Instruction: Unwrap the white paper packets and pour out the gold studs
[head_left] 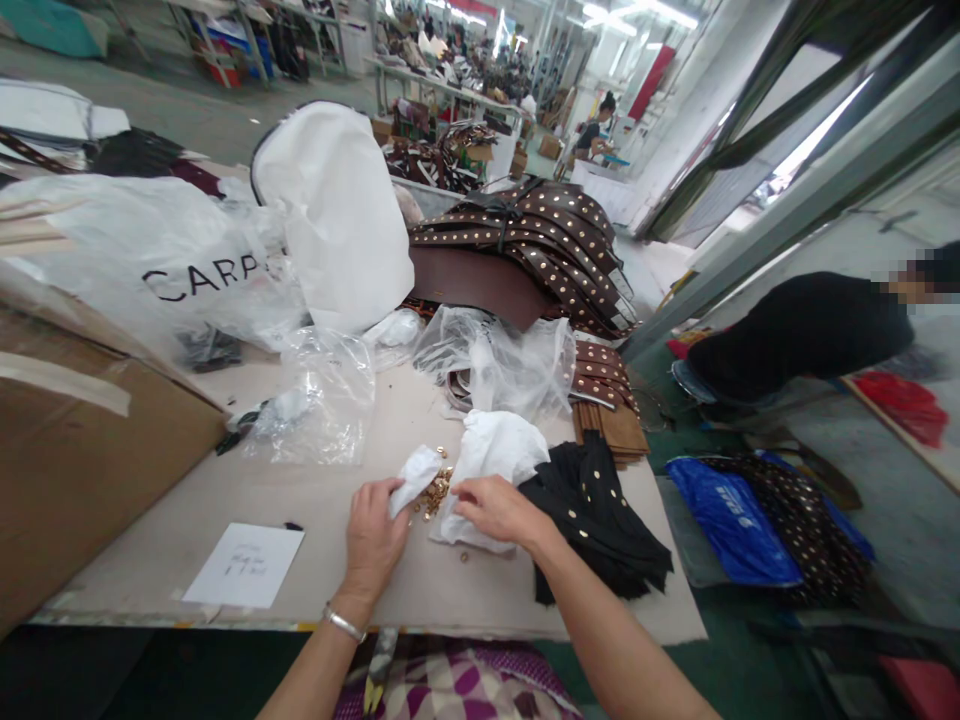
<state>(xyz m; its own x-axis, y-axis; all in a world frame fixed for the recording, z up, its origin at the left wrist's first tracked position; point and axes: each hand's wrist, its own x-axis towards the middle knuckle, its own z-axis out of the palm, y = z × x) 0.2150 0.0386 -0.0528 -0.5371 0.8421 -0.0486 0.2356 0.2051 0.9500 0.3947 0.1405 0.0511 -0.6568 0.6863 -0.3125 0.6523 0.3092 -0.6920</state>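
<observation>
A small heap of gold metal studs (435, 492) lies on white tissue paper (487, 462) near the front of the table (322, 500). My left hand (373, 536) is closed on a crumpled corner of that paper, just left of the studs. My right hand (495, 508) rests on the paper to their right, fingers curled and pinched toward the heap; what they hold is too small to see. One loose stud (463, 557) lies in front of the paper. A stack of black studded pieces (600, 520) sits right beside my right wrist.
A cardboard box (82, 440) fills the left side. A white note (246, 565) lies front left. Clear plastic bags (322, 395), a white dust bag (337, 215) and stacked brown studded belts (540, 250) crowd the back. A person in black (802, 335) bends low at right.
</observation>
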